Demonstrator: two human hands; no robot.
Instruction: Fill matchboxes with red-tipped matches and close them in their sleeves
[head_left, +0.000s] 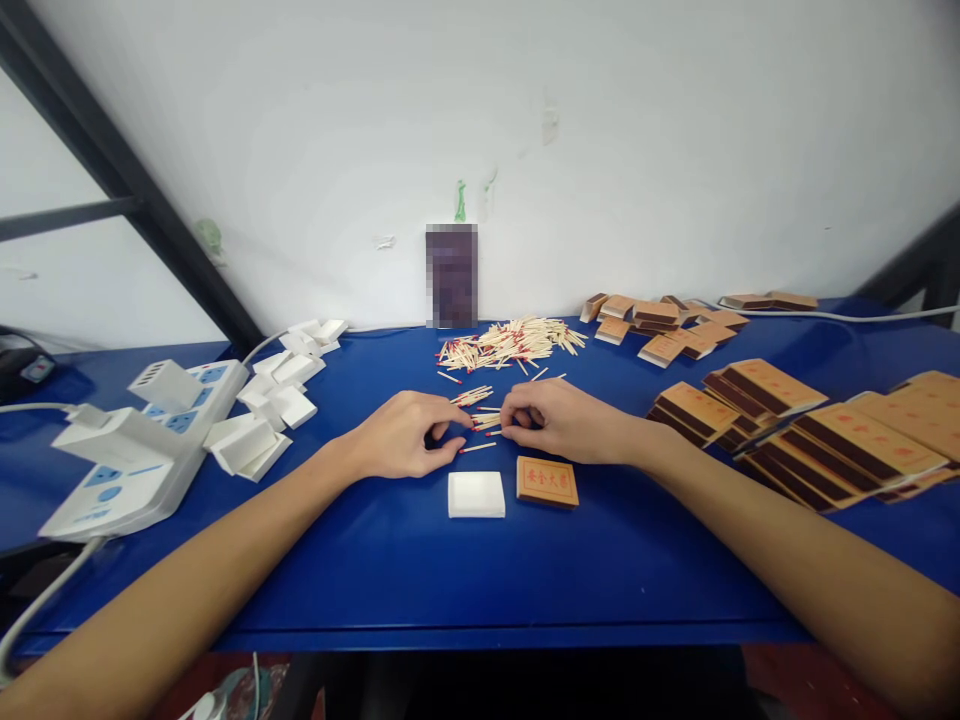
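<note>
Several red-tipped matches (486,421) lie in a small bunch on the blue table, between my two hands. My left hand (409,433) rests to their left, thumb and forefinger apart, the forefinger tip touching the red heads. From the right, my right hand (559,418) is curled with its fingertips at the other ends of the matches, a gap showing between thumb and forefinger. One loose match (478,447) lies nearer to me by my left thumb. Closer still sit a white matchbox tray (476,495) and, beside it, a tan matchbox sleeve (547,482) with red characters.
Behind my hands is a large heap of matches (517,342). White trays (277,390) are piled at left, next to a power strip (157,450) with plugs and cables. Stacks of matchbox sleeves (847,440) and a smaller pile of sleeves (664,325) occupy the right side.
</note>
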